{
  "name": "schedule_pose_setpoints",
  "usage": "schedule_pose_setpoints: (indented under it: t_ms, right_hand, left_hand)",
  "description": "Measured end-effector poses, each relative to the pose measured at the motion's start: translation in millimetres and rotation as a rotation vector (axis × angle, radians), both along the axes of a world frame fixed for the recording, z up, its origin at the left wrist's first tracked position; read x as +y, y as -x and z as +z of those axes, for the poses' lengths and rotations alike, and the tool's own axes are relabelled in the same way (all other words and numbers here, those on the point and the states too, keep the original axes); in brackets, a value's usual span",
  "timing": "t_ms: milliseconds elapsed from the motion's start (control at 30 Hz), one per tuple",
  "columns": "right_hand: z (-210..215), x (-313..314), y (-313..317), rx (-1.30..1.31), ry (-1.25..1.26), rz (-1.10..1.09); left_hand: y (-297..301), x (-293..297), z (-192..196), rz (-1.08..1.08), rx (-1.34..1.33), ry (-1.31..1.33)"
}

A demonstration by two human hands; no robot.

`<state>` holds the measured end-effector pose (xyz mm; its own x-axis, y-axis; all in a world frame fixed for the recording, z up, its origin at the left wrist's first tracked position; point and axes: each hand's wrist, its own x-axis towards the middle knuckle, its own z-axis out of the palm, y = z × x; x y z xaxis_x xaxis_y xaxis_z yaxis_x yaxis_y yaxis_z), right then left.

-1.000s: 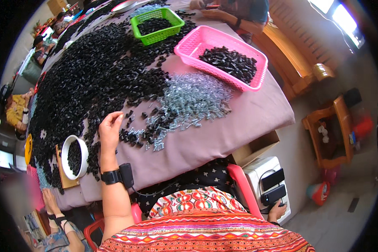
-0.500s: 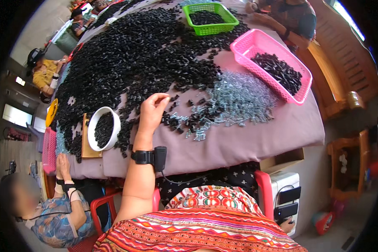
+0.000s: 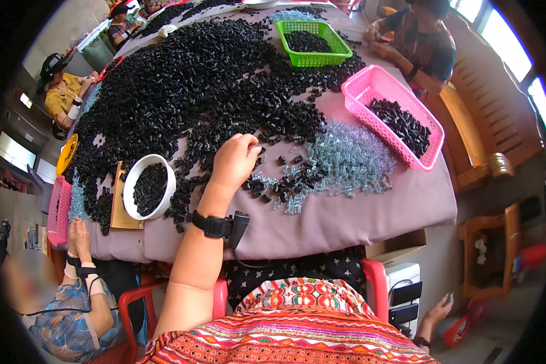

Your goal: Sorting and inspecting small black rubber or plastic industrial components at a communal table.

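My left hand (image 3: 236, 159) is over the table, its fingers bent and pressed together near small black pieces; what is between the fingertips is hidden. Around it spread many small black plastic pieces (image 3: 182, 73), in a wide heap reaching to the far left. To its right lies a pile of small, pale bluish, ribbed pieces (image 3: 352, 158) that look like springs, with some black pieces mixed in along its left side. Away from the table, low at my right side, is my right hand (image 3: 438, 310). Its fingers are curled together, with something pale at the tips too small to name.
A pink basket (image 3: 428, 159) and a green basket (image 3: 321, 59), both with black pieces, stand at the right and far right. Left of my arm, a white bowl (image 3: 129, 197) rests by a wooden board (image 3: 120, 212). Other people sit around the cloth-covered table (image 3: 370, 215).
My left hand has turned over slightly and shifted right, its fingers now more curled. My right hand has swung outward and up from beside the white box. The whole view has tilted a little.
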<state>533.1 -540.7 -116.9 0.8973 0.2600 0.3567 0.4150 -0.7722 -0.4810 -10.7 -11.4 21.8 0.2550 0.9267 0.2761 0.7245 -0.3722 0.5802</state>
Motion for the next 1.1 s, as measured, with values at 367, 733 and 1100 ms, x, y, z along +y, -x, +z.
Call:
schedule_pose_setpoints:
  t_ms: [367, 733, 1100]
  right_hand:
    - [226.1, 320.2, 196.7, 0.125, 0.041, 1.082]
    - [174.6, 506.4, 355.1, -0.04, 0.194, 1.75]
    - [132.1, 538.7, 371.9, -0.144, 0.123, 1.825]
  left_hand:
    - [-2.9, 5.2, -16.2, 0.014, 0.034, 0.031]
    - [-3.3, 5.1, -17.1, 0.01, 0.004, 0.046]
    - [2.9, 3.7, -19.2, 0.05, -0.031, 0.038]
